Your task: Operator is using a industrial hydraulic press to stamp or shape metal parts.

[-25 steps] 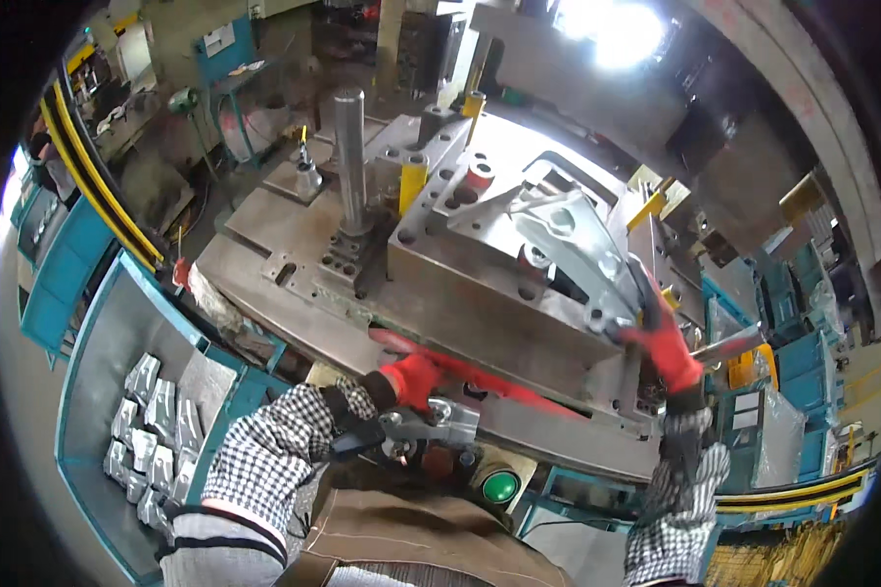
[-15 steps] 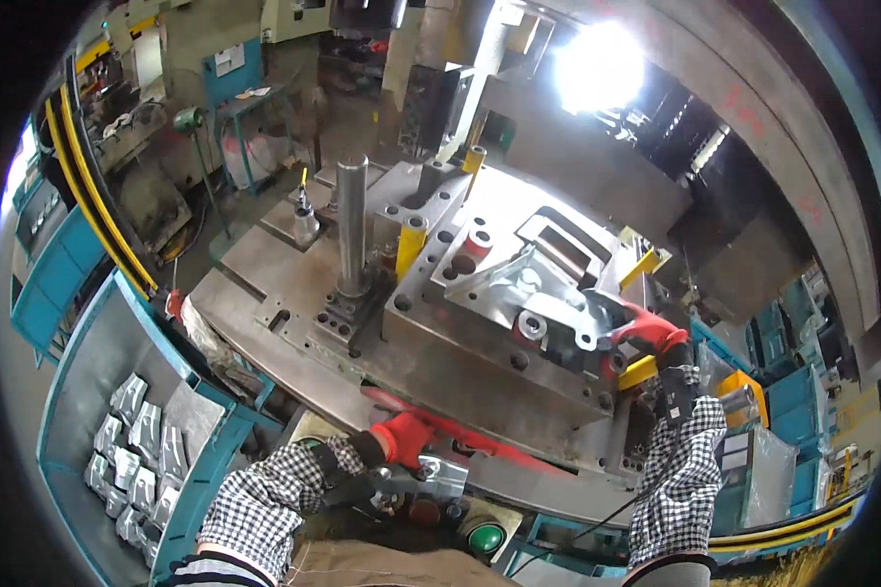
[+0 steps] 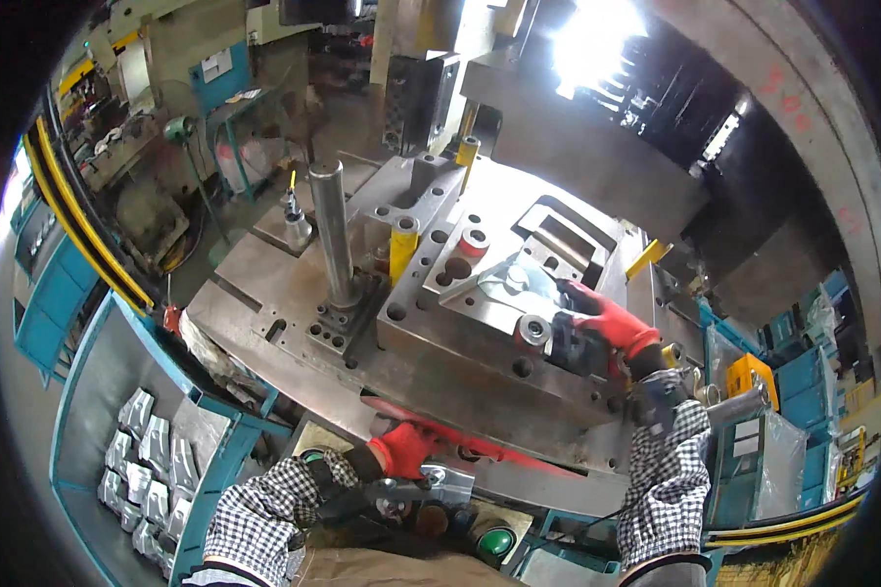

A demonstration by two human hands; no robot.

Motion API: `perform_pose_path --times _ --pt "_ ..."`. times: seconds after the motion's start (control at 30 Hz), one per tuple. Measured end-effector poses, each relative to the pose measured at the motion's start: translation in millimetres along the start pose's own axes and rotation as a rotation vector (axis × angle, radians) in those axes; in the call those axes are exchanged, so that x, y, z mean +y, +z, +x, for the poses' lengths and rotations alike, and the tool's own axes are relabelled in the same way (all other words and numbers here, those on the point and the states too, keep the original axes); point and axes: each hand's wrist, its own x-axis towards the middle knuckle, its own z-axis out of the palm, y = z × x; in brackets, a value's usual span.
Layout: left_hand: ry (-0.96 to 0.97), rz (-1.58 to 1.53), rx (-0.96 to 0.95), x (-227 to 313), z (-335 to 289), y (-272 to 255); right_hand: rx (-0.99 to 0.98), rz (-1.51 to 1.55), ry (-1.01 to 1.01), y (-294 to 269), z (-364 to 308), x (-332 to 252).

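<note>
My right hand (image 3: pixel 612 323), in a red glove, reaches over the right side of a steel die (image 3: pixel 460 342). Its fingers stretch toward the right edge of a shiny formed sheet-metal bracket (image 3: pixel 504 284) lying on top of the die. Whether the fingertips touch it is hard to see; dark shapes below the hand are blurred. My left hand (image 3: pixel 401 448), also red-gloved, stays low at the front edge of the die base with curled fingers. A small bright sheet-metal part (image 3: pixel 447 484) with a hole is in its grip, over the control box.
A tall guide post (image 3: pixel 333 235) stands left of the die, with a yellow post (image 3: pixel 403 249) beside it. At left, a blue bin (image 3: pixel 78 430) holds several metal parts (image 3: pixel 152 465). A green button (image 3: pixel 496 541) is near me. Blue racks (image 3: pixel 803 391) stand at right.
My right hand has moved left and inward over the die, covering where the bracket's right arm showed. The bracket sits slightly further left. My left hand keeps its place with the small part.
</note>
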Motion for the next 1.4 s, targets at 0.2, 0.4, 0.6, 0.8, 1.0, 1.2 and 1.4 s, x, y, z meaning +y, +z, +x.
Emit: perform_pose_path --times 0.2,0.4,0.6,0.8,1.0,1.2,1.4 --pt "0.054 0.097 -0.015 18 5 -20 0.336 -0.518 -0.073 26 -5 -1" --pt "0.045 0.158 0.052 18 -22 -2 0.637 -0.061 -0.336 120 -52 -123" --pt "0.014 0.156 -0.051 32 -15 -13 -0.026 0.337 0.306 208 -253 -95" --pt "-0.082 0.135 0.112 39 -31 -19 0.139 0.062 0.365 352 -298 -6" --pt "-0.4 0.074 0.419 51 -71 -20 0.339 -0.438 0.194 432 -230 24" --pt "-0.669 -0.38 0.629 42 -99 40 0.165 -0.446 0.262 413 -195 29" --pt "-0.706 -0.347 0.558 25 -85 40 0.219 -0.417 0.27 415 -197 27"
